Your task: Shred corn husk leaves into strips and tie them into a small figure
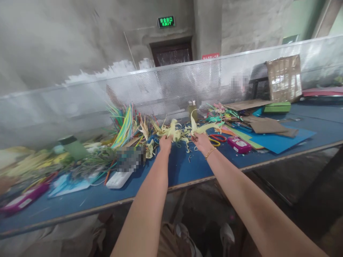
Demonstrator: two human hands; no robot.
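Ahead of me, over the blue table (184,175), both arms are stretched out. My left hand (166,142) is closed on a pale yellow, husk-like piece (175,132) with curled, ragged ends. Between the fingers of my right hand (201,142) is another pale yellow husk-like piece (207,127), one end curling upward and one pointing right. Whether these are real husk or paper, I cannot tell. Loose pale scraps lie between and behind the hands. Red-handled scissors (218,137) and a yellow ring-shaped handle (215,143) lie just right of my right hand.
Colourful pipe cleaners (124,128), a white power strip (120,178) and a green box (73,147) are at left. A purple box (239,145), blue sheet (286,141) and cardboard (268,126) lie right. A bottle (192,110) stands before the perforated metal screen (139,89).
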